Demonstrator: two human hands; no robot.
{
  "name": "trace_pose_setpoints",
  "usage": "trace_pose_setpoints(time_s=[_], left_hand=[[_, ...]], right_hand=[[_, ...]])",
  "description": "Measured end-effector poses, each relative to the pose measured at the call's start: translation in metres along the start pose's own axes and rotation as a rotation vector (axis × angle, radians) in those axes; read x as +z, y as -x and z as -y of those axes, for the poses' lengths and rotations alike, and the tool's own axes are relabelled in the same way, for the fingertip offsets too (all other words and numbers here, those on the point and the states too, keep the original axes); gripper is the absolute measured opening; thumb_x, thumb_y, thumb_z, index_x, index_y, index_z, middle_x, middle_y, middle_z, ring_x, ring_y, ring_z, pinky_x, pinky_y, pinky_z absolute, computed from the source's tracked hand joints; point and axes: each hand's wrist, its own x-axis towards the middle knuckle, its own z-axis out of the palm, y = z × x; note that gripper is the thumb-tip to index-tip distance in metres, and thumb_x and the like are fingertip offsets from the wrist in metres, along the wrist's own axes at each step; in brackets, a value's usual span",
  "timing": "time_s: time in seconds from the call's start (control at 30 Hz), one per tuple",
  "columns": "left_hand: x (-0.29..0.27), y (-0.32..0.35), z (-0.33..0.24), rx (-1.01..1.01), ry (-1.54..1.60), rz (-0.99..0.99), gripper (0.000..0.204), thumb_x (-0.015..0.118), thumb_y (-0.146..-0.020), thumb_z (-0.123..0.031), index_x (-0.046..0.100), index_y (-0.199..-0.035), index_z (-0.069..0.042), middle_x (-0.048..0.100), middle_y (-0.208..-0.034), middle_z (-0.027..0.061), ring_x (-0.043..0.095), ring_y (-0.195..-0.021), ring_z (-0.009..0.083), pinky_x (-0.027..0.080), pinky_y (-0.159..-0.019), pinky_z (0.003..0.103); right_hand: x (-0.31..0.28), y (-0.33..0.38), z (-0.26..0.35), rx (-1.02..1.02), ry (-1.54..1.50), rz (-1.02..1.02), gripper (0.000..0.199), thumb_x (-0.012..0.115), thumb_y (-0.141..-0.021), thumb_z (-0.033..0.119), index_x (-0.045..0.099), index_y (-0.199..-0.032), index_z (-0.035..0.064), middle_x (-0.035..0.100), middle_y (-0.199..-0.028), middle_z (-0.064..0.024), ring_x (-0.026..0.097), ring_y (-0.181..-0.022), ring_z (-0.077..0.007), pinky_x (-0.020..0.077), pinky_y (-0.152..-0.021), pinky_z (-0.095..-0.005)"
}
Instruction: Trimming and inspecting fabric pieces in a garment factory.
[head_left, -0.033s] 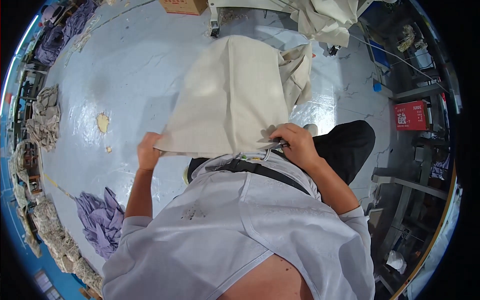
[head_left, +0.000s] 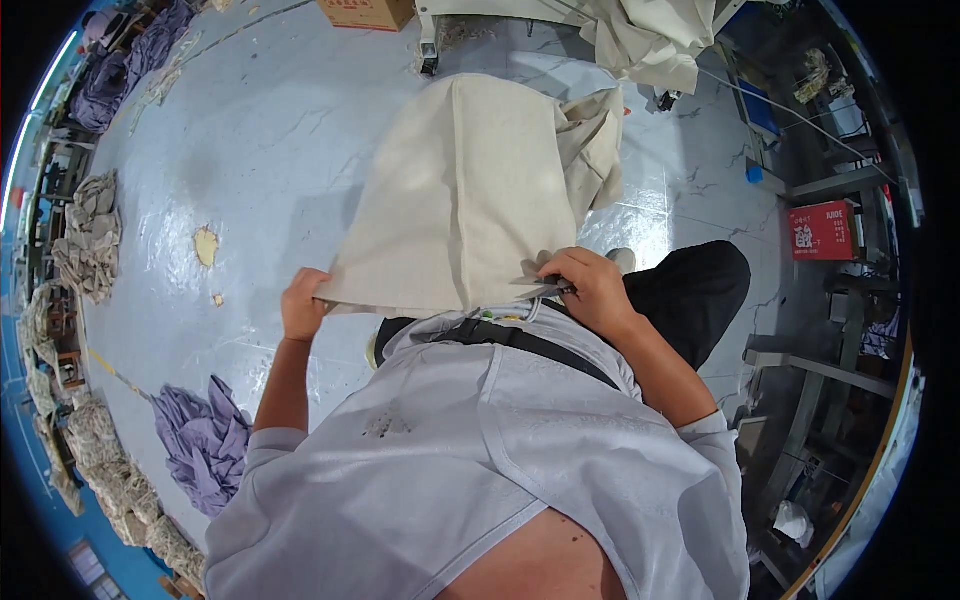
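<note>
At the near left corner of the beige cloth (head_left: 500, 190), the left hand (head_left: 304, 304) pinches the hem between thumb and curled fingers. By the near right corner, the right hand (head_left: 592, 288) grips the same edge, its fingers closed over a small dark object (head_left: 566, 287) too hidden to identify. Between the two hands the near edge runs nearly straight, just above the person's lap, while the cloth spreads away to the far side, a raised seam down its middle and a crumpled fold at its far right. Beneath and around it lies the glossy pale floor (head_left: 280, 130). Near left sits a heap of purple fabric (head_left: 205, 440); far off, more beige fabric (head_left: 650, 45) hangs beside a white table (head_left: 500, 8), with a cardboard box (head_left: 365, 12) to its left. On the right, a red box (head_left: 822, 232) stands among dark frames (head_left: 830, 370).
</note>
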Motion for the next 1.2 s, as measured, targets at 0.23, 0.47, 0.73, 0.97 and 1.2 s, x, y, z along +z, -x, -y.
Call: trace_pose_setpoints(time_s=[0.23,0.47,0.73,0.97,1.2], left_hand=[[-0.027,-0.028,-0.026,-0.053,-0.007,0.621,0.054,0.06,-0.065,-0.003,0.048,-0.117,-0.006,0.049,-0.119,0.0153,0.042,-0.114,0.0305,0.034,-0.096,0.036],[-0.037,-0.146,-0.164,0.416,0.022,-0.063,0.058,0.061,-0.075,-0.027,0.042,-0.126,-0.006,0.036,-0.134,0.0133,0.024,-0.129,0.0309,0.02,-0.103,0.044],[0.049,-0.147,-0.195,0.524,-0.279,0.207,0.045,0.064,-0.07,-0.031,0.057,-0.11,-0.011,0.042,-0.13,0.0051,0.029,-0.126,0.0283,0.016,-0.1,0.053],[0.059,-0.157,-0.203,0.489,-0.246,0.222,0.04,0.065,-0.067,-0.025,0.06,-0.104,-0.011,0.051,-0.122,0.0039,0.036,-0.122,0.0286,0.016,-0.1,0.051],[0.056,-0.159,-0.187,0.418,-0.297,0.221,0.038,0.059,-0.07,-0.028,0.062,-0.103,-0.01,0.052,-0.121,0.0046,0.035,-0.122,0.0308,0.012,-0.104,0.045]], right_hand=[[-0.015,-0.006,-0.005,-0.064,-0.294,0.186,0.036,0.074,-0.062,0.012,0.059,-0.094,0.0066,0.058,-0.088,-0.0047,0.054,-0.071,-0.0192,0.0445,-0.062,-0.0285],[-0.023,0.006,-0.057,0.488,-0.4,-0.484,0.023,0.068,-0.073,0.012,0.06,-0.094,0.0069,0.054,-0.079,0.0056,0.043,-0.064,-0.0032,0.0362,-0.056,-0.0185],[-0.045,0.016,-0.137,0.875,-0.439,-0.655,0.026,0.069,-0.073,0.015,0.059,-0.093,0.0005,0.058,-0.081,-0.0014,0.052,-0.072,-0.0082,0.041,-0.063,-0.0215],[0.054,0.036,-0.246,1.089,0.084,0.012,0.063,0.077,-0.054,0.041,0.06,-0.096,-0.0035,0.062,-0.086,-0.0159,0.06,-0.08,-0.0246,0.0459,-0.071,-0.0318],[0.13,0.041,-0.276,1.241,-0.06,0.082,0.076,0.079,-0.051,0.041,0.052,-0.106,-0.004,0.058,-0.101,-0.0218,0.057,-0.097,-0.0292,0.0437,-0.082,-0.0346]])
